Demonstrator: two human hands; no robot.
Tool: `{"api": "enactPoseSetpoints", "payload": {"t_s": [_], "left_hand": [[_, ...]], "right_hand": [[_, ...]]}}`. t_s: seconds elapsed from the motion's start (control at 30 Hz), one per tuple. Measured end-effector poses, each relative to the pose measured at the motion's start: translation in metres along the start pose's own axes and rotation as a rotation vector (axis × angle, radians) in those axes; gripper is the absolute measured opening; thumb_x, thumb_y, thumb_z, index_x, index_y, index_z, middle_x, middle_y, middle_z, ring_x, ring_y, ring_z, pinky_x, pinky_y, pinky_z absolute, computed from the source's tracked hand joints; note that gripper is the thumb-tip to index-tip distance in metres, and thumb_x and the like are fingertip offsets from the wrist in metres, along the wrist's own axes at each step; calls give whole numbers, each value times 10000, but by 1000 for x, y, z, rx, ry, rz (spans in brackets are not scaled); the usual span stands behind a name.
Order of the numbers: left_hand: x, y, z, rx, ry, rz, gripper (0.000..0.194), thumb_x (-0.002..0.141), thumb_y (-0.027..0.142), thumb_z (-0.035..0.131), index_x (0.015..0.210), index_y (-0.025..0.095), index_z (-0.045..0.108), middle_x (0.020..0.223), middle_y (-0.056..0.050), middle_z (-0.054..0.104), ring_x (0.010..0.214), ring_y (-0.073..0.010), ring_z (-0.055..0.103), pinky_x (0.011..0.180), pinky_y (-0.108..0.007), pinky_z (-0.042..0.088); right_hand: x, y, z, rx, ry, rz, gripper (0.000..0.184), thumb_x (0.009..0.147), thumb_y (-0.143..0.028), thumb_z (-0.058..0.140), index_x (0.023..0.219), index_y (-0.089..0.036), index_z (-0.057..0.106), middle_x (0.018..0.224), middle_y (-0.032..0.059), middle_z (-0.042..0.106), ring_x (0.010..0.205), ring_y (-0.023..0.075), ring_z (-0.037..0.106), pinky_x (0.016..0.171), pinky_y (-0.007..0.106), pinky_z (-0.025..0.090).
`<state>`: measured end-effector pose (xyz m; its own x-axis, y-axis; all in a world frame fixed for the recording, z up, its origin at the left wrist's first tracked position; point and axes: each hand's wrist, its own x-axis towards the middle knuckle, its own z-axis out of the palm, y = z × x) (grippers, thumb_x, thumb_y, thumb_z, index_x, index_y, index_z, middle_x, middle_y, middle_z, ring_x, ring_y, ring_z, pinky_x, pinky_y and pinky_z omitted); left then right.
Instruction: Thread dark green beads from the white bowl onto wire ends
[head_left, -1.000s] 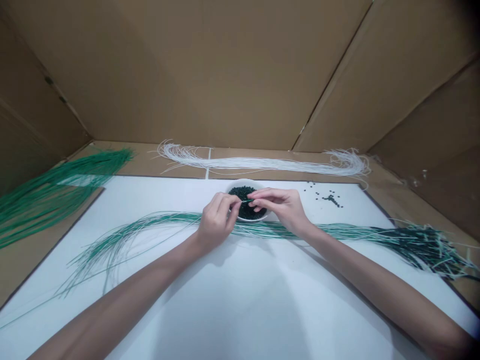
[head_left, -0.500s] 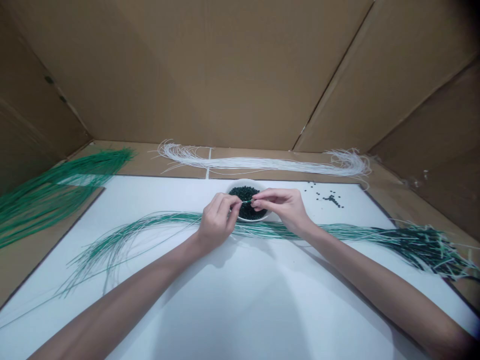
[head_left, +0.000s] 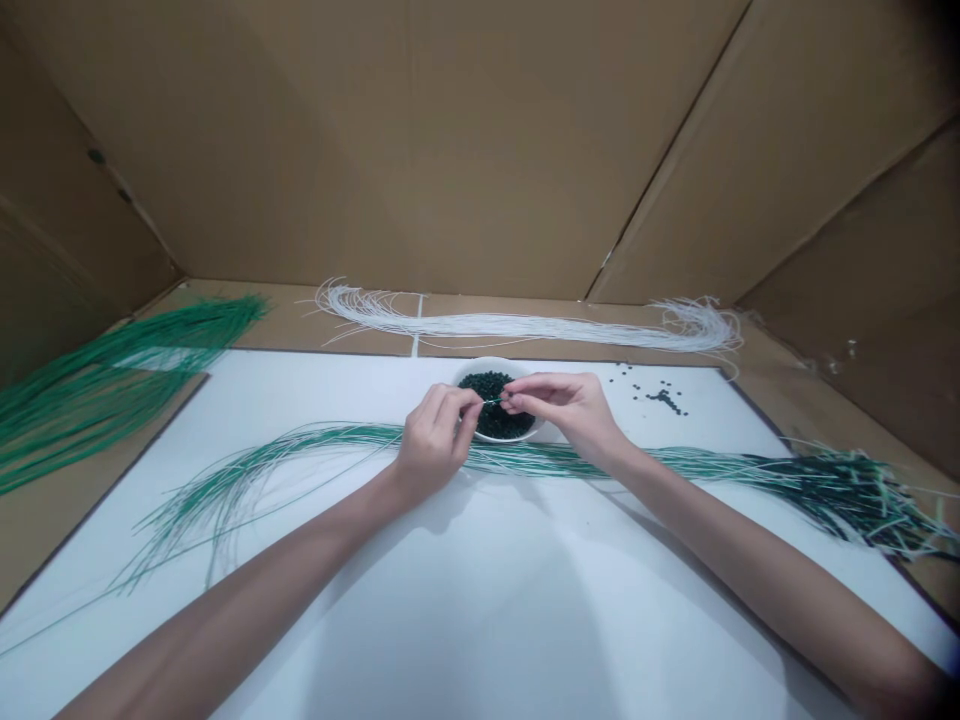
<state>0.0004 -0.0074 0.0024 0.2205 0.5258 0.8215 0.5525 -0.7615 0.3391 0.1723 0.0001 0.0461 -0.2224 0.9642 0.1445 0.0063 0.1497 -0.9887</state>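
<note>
Over a white bowl (head_left: 536,432) of small dark green beads (head_left: 487,383), my two hands meet fingertip to fingertip. Between thumb and forefinger, my left hand (head_left: 436,432) pinches thin green and white wires (head_left: 491,402), whose tips point right. My right hand (head_left: 577,408) is closed in a pinch at those tips, on what looks like a dark bead, mostly covered by the fingers. Below the hands, a long bundle of green and white wires (head_left: 525,460) runs across the white board, with dark beads massed at its right end (head_left: 847,495).
A bundle of white wires (head_left: 510,327) lies along the cardboard at the back. Green wires (head_left: 127,370) are spread at the far left. Several loose beads (head_left: 666,399) are scattered right of the bowl. Cardboard walls (head_left: 420,150) stand behind and at both sides.
My right fingertips have shifted very slightly at the wire tips, and a dark spot now shows between them. My left hand keeps its pinch in nearly the same place.
</note>
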Motion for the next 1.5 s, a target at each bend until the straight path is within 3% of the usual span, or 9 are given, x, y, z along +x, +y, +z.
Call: {"api": "enactPoseSetpoints", "payload": {"t_s": [0.27,0.33,0.5,0.63,0.87,1.27,1.5], "left_hand": [[0,-1,0,-2,-3,-46,87,796,99,446,856,158,467,762,-31,518,716,-117,467,654,-240,414],[1,-2,0,-1,7,-89,80,803,107,437,857,156,469,761,-31,506,721,-117,467,651,-237,411],[2,-2,-1,-7,25,-153,75,816,130,420,863,158,472,767,-32,490,726,-119,471,648,-236,410],[2,-3,0,-6,24,-168,73,818,139,419,860,160,476,772,-34,493,736,-124,478,654,-239,410],[2,-4,1,5,23,-199,65,820,147,423,850,158,480,774,-29,493,729,-116,475,650,-227,404],[0,2,-2,67,27,-101,72,817,143,414,851,160,475,766,-32,495,732,-128,471,653,-248,407],[-1,2,-4,24,-24,1,106,768,79,468,840,156,475,744,-28,522,693,-119,471,633,-241,412]], "right_hand": [[0,-1,-2,-153,-30,-17,187,629,-244,662,789,-148,672,790,50,681,735,169,640,735,320,521],[3,-3,-4,-356,-91,-98,179,673,-242,625,825,-158,668,838,53,671,748,164,630,720,307,510],[16,-8,-5,-973,-411,-243,190,656,-215,649,843,-187,669,837,52,655,751,181,596,681,289,461],[21,-4,-1,-1120,-439,-291,100,691,-162,613,767,-184,675,746,36,648,701,164,575,653,269,438],[6,9,-3,-983,-236,-398,177,785,-218,513,844,-208,679,907,47,625,857,172,537,788,304,423],[-4,23,7,-611,53,-397,89,714,-265,612,722,-211,682,756,21,662,741,151,580,749,305,397],[-7,26,3,-461,80,-370,123,736,-272,588,793,-218,682,785,28,650,771,151,571,746,294,420]]}}
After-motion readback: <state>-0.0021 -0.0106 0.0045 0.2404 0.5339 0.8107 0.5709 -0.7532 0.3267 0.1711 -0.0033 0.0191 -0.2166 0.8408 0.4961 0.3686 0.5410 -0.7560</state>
